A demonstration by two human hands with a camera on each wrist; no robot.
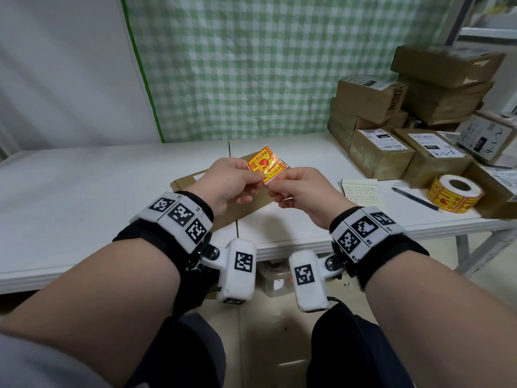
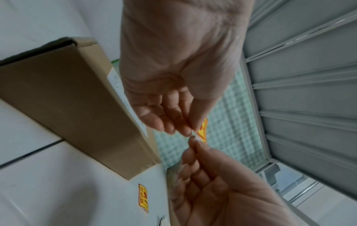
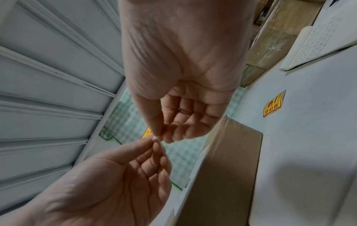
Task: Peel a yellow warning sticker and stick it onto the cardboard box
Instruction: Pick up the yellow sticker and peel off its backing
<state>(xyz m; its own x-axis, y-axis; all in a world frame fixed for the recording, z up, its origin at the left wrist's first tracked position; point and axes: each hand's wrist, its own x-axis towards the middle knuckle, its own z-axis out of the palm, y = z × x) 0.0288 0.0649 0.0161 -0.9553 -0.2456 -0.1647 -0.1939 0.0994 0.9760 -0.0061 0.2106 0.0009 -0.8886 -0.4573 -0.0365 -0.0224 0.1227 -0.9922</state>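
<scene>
One yellow warning sticker (image 1: 266, 164), printed in red and still on its white backing, is held up in the air over the flat cardboard box (image 1: 195, 179) that lies on the white table (image 1: 84, 175). Both hands pinch it at its near lower corner: the left hand (image 1: 228, 182) grips it between thumb and forefinger from the left, and the right hand (image 1: 303, 189) nips the same corner from the right, so the fingertips of the two hands nearly meet. In the wrist views the other fingers of each hand are loosely curled toward the palm and hold nothing else. Whether the sticker has begun to come away from its backing cannot be told. The cardboard box lies beneath the hands, with a white label (image 2: 123, 97) on its top face. A second yellow sticker (image 2: 143, 198) lies flat on the table, just beside the box. Further right on the table sit a small notepad (image 1: 359, 190) with handwriting, a dark pen (image 1: 414, 198) and a roll of yellow stickers (image 1: 454, 193). Behind these, at the table's right end, stands a stack of labelled brown parcels (image 1: 405, 130). A green-and-white checked cloth (image 1: 237, 65) hangs behind the table.
</scene>
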